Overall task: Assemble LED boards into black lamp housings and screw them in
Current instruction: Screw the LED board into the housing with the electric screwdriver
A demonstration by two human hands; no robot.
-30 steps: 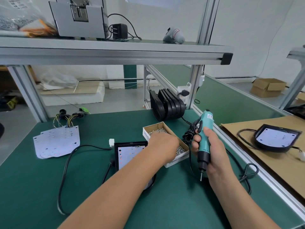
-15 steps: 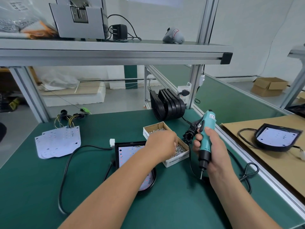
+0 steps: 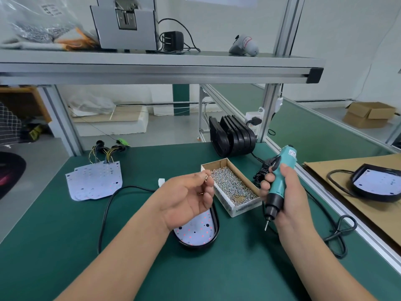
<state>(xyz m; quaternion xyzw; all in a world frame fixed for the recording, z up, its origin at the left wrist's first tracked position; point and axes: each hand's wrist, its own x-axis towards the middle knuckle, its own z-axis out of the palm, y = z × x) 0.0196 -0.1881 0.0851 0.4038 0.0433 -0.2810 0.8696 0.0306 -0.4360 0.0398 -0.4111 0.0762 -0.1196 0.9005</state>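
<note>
— What has just changed?

— The left hand [image 3: 186, 198] is out of the box of screws [image 3: 245, 208]. A second ago it lay palm-down among them. Now it is lifted and turned palm-up, pinching one screw [image 3: 205, 177] between thumb and fingertips. There may be a second screw lying lower in the palm, but the view is too small to be sure.

— And the right hand [image 3: 288, 192]?

— Much as before. It is wrapped around the electric screwdriver [image 3: 276, 189], held upright just right of the box, with the bit pointing down and clear of the surface [image 3: 65, 246].

— Where is the work itself?

— The lamp housing [image 3: 214, 224] sits on the surface beneath the left wrist, near side of the box. The LED board [image 3: 195, 233] is already laid inside it. The forearm hides its far half.

— So what does that mean for the task?

— Picking a screw looks finished. I judge the next step is setting it on the bit or into a board hole, then driving it.

— Anything else different?

— The camera now looks a little lower. The spare boards [image 3: 95, 181] at far left and the stacked housings [image 3: 232, 137] have not moved.
</note>
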